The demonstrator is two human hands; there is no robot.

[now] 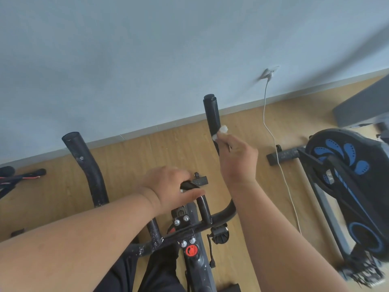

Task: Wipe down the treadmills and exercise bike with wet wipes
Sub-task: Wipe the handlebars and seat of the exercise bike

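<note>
Surroundings: white cable (273,140) trailing from a wall socket (269,73) across the wood floor (168,148); blue-patterned black machine (349,186) at right. Exercise bike (195,245): right handlebar (212,116) rises toward the wall. Right hand (237,159) pinches a balled wet wipe (220,131) against it; left hand (170,186) grips the centre loop (203,202).

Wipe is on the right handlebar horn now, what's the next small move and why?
Probably slide the right hand with the wet wipe up the right handlebar horn toward its capped tip. The wipe sits partway up, so the stretch above looks unwiped. The left hand grips the centre loop, steadying the bike.
</note>
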